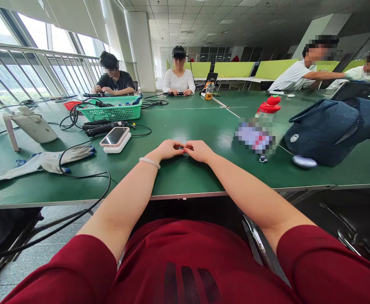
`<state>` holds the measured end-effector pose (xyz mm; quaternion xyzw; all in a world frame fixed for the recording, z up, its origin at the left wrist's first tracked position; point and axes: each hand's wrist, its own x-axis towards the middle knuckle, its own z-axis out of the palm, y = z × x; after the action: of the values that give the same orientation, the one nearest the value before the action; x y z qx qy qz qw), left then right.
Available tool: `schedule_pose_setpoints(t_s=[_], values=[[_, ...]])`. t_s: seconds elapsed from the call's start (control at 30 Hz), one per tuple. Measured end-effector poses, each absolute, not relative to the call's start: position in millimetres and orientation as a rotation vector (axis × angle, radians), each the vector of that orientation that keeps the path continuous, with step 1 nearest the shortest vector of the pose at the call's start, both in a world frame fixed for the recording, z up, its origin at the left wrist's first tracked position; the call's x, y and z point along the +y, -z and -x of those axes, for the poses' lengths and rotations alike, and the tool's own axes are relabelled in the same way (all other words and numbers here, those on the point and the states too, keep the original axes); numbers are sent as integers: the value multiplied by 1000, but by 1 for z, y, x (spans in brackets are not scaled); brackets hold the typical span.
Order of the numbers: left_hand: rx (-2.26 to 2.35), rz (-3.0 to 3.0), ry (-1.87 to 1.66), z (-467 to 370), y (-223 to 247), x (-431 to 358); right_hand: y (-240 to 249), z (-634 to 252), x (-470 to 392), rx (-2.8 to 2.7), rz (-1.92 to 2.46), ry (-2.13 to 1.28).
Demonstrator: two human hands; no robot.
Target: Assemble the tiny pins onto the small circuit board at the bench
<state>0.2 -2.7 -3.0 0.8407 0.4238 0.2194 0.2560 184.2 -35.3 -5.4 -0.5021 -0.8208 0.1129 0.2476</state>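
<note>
- Fingers (190,146) of left hand (170,150) and right hand (200,151) pinched a tiny, glinting object (181,148).
- Bench (185,179) was smooth, glossy green.
- Basket (109,113) was perforated plastic.

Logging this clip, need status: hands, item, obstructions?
Left hand and right hand together, pinching small object. Object mostly hidden by fingers. Phone apart, to the left.

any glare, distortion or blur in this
Head view: the windows look washed out and the green table has a pale sheen; head view: wide-angle distortion seems to stretch the backpack; head view: blocky pixels cover several patches, and the small item between left hand and right hand is too tiny to identify.
</note>
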Motion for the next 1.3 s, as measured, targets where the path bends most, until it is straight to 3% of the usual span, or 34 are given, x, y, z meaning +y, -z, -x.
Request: schedule_pose_setpoints(t_s=[0.9, 1.3], values=[[1107, -2111, -700, 2, 7, 3, 7, -183, -34, -2180, 1403, -315], [1298, -2244, -634, 4, 7, 7, 11, -191, -22, -2199, 1565, -309]])
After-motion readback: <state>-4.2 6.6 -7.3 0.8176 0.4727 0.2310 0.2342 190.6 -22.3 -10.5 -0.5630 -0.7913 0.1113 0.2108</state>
